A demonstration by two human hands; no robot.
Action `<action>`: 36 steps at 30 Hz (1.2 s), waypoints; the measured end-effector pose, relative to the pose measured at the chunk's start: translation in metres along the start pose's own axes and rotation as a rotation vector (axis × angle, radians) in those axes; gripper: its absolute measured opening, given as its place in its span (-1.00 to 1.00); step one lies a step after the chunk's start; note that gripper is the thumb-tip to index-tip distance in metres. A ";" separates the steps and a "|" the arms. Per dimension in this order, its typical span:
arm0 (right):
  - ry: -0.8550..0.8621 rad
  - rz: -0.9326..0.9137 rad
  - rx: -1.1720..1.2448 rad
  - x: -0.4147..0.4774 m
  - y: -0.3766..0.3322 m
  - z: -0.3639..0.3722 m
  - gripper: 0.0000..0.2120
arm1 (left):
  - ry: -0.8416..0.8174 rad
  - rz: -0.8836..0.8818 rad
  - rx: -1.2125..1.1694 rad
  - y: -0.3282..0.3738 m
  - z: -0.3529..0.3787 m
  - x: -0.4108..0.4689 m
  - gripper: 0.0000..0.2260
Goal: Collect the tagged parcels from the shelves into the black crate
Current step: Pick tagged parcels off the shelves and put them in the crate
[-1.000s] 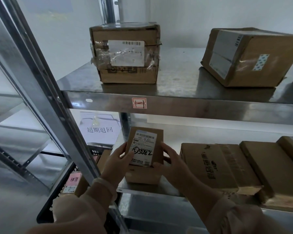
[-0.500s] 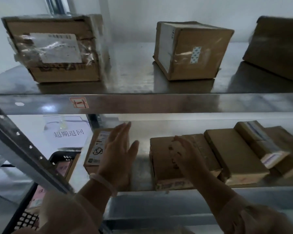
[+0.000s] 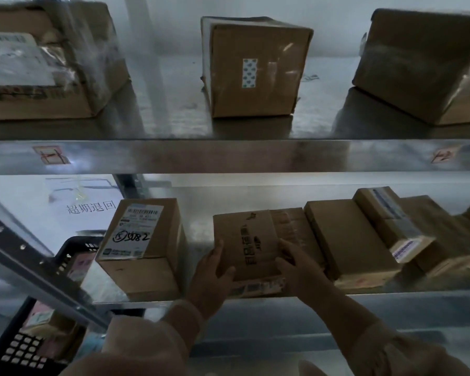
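A flat brown parcel [image 3: 251, 241] with black print lies on the lower shelf [image 3: 323, 294], its near end tilted up. My left hand [image 3: 215, 270] grips its left edge and my right hand [image 3: 293, 263] grips its right edge. To the left stands a small box [image 3: 141, 240] with a white label marked "9082" on top. The black crate [image 3: 73, 248] sits on the floor at lower left, beyond the shelf post, with parcels bearing pink tags inside.
Several more flat parcels [image 3: 350, 237] lie side by side to the right on the lower shelf. The upper shelf [image 3: 228, 156] carries three larger cartons [image 3: 255, 69]. A slanted metal post [image 3: 38, 270] crosses the lower left. A white sheet with printed characters [image 3: 90, 210] hangs behind.
Both hands let go of the labelled small box, which now stands on the shelf, and moved right to take hold of the flat printed parcel. The view swung right.
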State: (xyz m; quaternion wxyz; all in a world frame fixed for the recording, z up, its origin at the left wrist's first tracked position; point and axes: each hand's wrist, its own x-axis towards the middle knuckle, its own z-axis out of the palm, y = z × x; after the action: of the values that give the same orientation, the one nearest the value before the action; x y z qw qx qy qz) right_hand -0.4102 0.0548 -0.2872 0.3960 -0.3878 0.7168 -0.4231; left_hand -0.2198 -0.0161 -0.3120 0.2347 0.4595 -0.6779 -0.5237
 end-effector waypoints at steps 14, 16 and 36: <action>-0.177 0.005 0.397 0.000 -0.024 -0.002 -0.48 | 0.147 -0.174 -0.677 0.008 -0.014 -0.011 -0.55; -0.228 0.062 0.451 -0.003 -0.028 -0.006 -0.24 | 0.102 -0.125 -0.693 0.016 -0.010 -0.013 -0.63; -0.143 -0.207 0.190 0.005 -0.045 -0.008 -0.75 | 0.215 -0.144 -0.946 0.043 -0.014 -0.028 -0.68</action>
State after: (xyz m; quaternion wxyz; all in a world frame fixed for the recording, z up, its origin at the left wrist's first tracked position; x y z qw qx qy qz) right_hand -0.4091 0.0378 -0.2448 0.4353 -0.4494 0.5997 -0.4989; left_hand -0.2123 0.0024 -0.2626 0.4495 0.3997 -0.3041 -0.7387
